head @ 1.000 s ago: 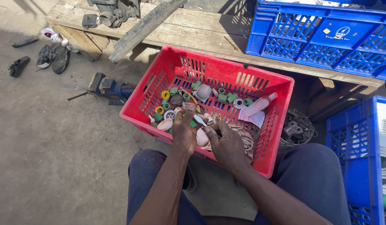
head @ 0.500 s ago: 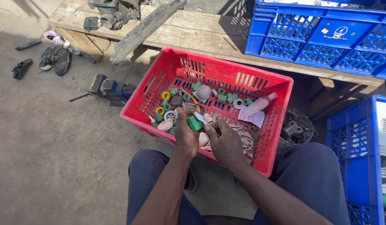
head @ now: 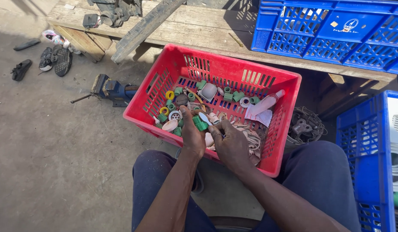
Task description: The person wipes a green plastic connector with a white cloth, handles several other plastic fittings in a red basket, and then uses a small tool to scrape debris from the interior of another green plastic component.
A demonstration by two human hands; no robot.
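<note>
Left hand (head: pixel 191 134) grips green fitting (head: pixel 200 123) over red crate (head: pixel 289 112), right hand (head: pixel 230 144) beside.

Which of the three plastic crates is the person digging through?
The red crate in front of the knees: both hands, left hand and right hand, are inside it. The other two are blue.

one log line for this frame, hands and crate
left hand: holds green fitting | right hand: among parts | red crate: by knees
</note>
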